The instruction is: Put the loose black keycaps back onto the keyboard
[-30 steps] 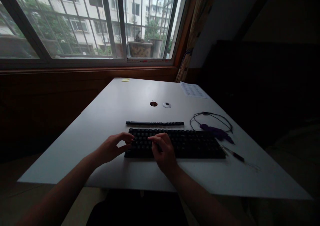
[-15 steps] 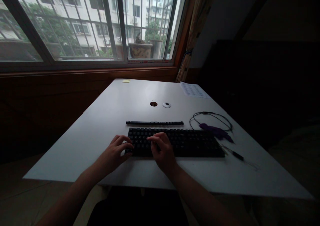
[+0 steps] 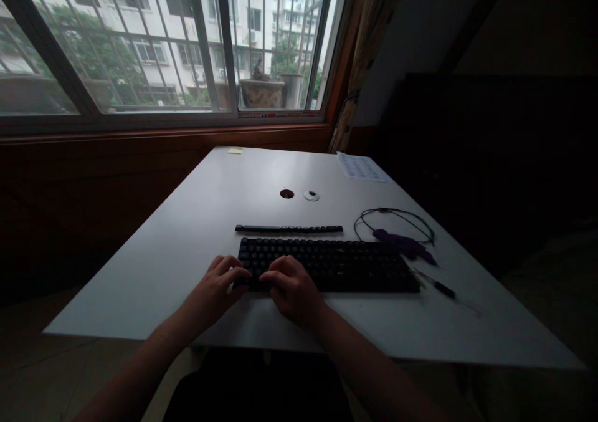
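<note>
Head view: left hand and right hand, separate, curl over the black rectangular keyboard near its left end, grip indiscernible; their closeness could cause accidental presses.

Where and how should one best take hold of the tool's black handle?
Probably best around the middle of the black handle, pinched across its long sides from above and the right: it looks slim and straight, lies slanted, and the keyboard is just to its left.
</note>
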`<state>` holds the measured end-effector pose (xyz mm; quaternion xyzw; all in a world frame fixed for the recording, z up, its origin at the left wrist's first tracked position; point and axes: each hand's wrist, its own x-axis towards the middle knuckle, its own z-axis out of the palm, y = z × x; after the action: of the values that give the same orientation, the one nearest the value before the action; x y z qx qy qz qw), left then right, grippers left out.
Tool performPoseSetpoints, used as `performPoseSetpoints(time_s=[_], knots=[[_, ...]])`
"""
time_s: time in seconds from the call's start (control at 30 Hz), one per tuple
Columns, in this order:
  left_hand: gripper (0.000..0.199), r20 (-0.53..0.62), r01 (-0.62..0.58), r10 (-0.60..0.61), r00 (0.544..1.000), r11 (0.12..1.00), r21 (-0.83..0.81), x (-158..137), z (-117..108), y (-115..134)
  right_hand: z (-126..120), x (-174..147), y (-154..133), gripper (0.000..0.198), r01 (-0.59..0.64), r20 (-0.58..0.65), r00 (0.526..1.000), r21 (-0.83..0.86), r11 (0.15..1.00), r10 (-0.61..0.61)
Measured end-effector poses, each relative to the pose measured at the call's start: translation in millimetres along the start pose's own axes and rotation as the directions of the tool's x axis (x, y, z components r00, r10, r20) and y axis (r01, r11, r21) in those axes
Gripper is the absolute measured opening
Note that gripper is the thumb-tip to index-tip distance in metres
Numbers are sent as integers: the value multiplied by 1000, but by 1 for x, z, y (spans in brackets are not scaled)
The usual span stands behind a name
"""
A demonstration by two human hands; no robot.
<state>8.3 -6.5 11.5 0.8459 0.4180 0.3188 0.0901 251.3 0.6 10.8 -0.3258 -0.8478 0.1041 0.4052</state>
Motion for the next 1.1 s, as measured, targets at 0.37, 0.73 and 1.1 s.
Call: performPoseSetpoints(time_s=[0.37, 0.73, 1.1], knots=[[31, -33, 46, -48, 998, 998, -49, -7, 5, -5, 5, -3, -4, 47, 84, 188, 981, -239, 967, -39], [36, -7, 171, -178, 984, 958, -230, -18, 0, -10, 5, -4, -4, 48, 87, 198, 979, -250, 964, -37], [32, 30, 220, -221, 975, 933, -285, -20, 2, -11, 5, -5, -5, 48, 106, 243, 970, -297, 949, -33]])
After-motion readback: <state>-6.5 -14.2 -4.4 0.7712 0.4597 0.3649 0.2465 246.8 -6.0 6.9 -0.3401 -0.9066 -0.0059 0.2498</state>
